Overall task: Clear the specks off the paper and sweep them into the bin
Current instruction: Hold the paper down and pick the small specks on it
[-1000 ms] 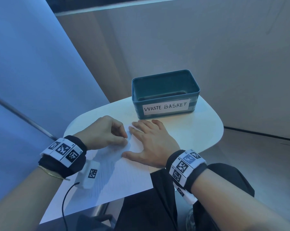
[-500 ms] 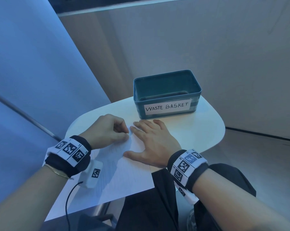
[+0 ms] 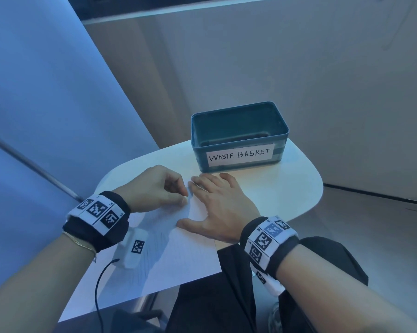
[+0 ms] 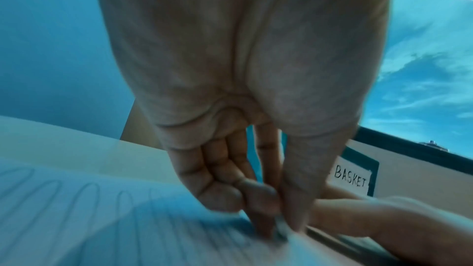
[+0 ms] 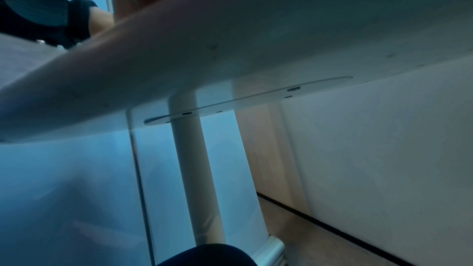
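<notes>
office nook: pedestal table (image 3: 286, 188), partition walls (image 3: 298, 68)

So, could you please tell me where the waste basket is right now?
In the head view the waste basket stands at the far side of the small white table, just beyond the fingertips of the right hand lying flat on the paper.

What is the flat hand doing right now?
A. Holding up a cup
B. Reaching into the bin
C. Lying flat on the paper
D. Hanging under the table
C: the right hand lies palm down, fingers straight, on the paper, near the waste basket but outside it.
</notes>
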